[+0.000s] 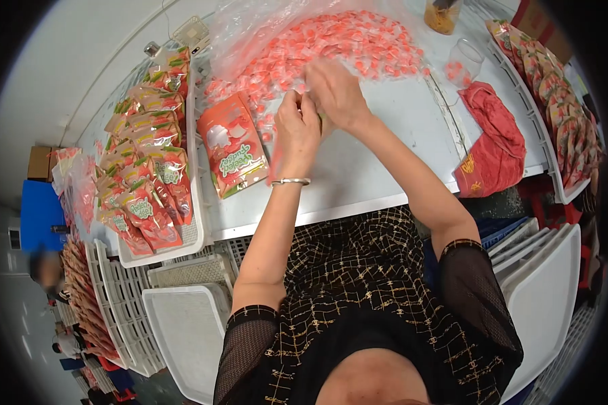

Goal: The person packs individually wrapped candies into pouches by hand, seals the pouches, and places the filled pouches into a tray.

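My left hand (pixel 297 131), with a bangle at the wrist, has its fingers closed on a candy pouch. Only a narrow red edge of this pouch (pixel 275 162) shows beside the wrist; the hand hides the rest. Close beside it, my right hand (pixel 338 93) is smeared by motion over the near edge of the candy pile, and its fingers cannot be made out. Small red-and-white wrapped candies (pixel 358 44) are heaped on clear plastic just beyond both hands. A flat red printed pouch (pixel 233 145) lies on the table to the left of my left hand.
A white tray (pixel 199 233) of filled pouches (pixel 145 152) stands at the left. Another tray (pixel 562 192) with pouches lies far right. Red cloth (pixel 493 142) and a clear cup (pixel 467 61) holding candies are on the table's right. White trays (pixel 186 337) are stacked below.
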Motion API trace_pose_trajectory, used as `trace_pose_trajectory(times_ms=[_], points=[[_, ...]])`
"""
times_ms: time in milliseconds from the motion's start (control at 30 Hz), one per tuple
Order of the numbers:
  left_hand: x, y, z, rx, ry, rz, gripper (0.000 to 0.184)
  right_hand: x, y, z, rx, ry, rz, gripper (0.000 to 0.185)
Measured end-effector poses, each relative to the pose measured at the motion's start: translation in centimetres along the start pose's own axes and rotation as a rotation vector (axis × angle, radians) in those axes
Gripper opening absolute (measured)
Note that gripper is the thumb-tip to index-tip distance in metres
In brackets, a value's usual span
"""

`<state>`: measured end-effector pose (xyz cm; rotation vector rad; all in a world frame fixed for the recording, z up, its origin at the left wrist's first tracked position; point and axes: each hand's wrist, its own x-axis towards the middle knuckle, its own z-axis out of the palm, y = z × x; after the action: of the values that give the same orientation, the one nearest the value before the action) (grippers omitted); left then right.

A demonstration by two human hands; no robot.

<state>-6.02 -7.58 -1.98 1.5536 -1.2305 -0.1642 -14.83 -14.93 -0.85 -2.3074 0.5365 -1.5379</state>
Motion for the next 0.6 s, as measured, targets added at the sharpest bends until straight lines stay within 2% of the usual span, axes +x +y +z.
trace_pose_trajectory(times_ms=[33,133,200,233,267,300,333,433,500,533,600], points=[[0.1,-0.9,0.3,0.021,0.071,0.013,0.025,-0.5,0.1,0.2,0.006,-0.003,-0.009,0.015],[-0.8,-1.6,1.1,-0.068,0.088,-0.055,0.023,-2.3,0.3,0.0,-0.061,-0.024,-0.074,0.013],[-0.9,-1.2,1.3,-0.089,0.105,-0.097,0.021,-2.9,0.0,-0.5,-0.299,-0.060,-0.114,0.013],[-0.9,-1.0,1.2,-0.108,0.114,-0.143,0.020,-2.9,-0.1,-0.7,-0.295,-0.063,-0.118,0.013],[-1.0,-1.1,1.3,-0.106,0.122,-0.146,0.020,-2.7,-0.2,-0.8,-0.253,-0.129,-0.020,0.013],[-1.0,-1.4,1.4,-0.094,0.154,-0.043,0.018,-2.5,-0.3,-1.0,-0.211,-0.196,0.077,0.014],[-0.8,-0.9,1.2,-0.081,0.182,0.063,0.017,-2.3,-0.2,-1.2,-0.208,-0.197,0.076,0.014],[-1.1,0.5,0.5,-0.055,0.063,0.012,0.016,-0.4,0.5,-2.2,-0.145,-0.089,0.021,0.014],[-1.2,0.6,0.7,-0.032,0.061,0.050,0.015,1.3,0.6,-3.5,0.179,0.014,0.483,0.015],[-1.1,0.6,0.9,-0.010,0.055,0.094,0.015,1.7,1.1,-3.2,0.178,0.013,0.482,0.015],[-0.9,0.8,1.4,0.024,0.057,0.115,0.015,2.2,1.8,-2.0,0.490,0.231,0.548,0.014]])
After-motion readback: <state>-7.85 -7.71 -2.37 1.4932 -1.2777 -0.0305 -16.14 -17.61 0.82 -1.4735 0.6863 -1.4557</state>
